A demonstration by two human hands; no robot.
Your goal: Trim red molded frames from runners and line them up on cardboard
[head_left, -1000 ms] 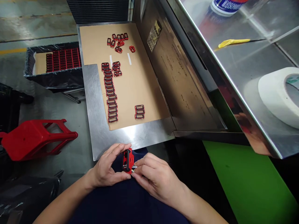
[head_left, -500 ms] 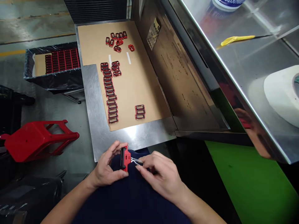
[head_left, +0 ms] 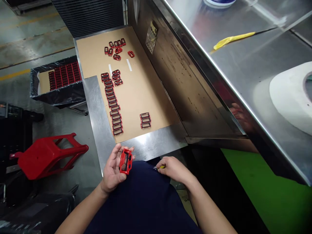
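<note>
My left hand is closed around the edges of a red plastic frame with a black inner part, its rectangular opening turned toward me. Lower right of it, apart from the frame, my right hand pinches a small tool with a silver tip and a yellow part; most of that tool is hidden by the fingers. Beyond the hands, a long column of similar red and black frames lies along the cardboard's left side. Three more frames sit together at its near right.
The cardboard sheet covers much of a metal table; loose frames lie at its far end. A black-lined crate holds rows of frames. A red stool is at left. The raised steel shelf bears a tape roll.
My left hand has turned the frame from edge-on to show its opening. The right hand has drawn its tool away from the frame to the right. The camera view has shifted slightly.
</note>
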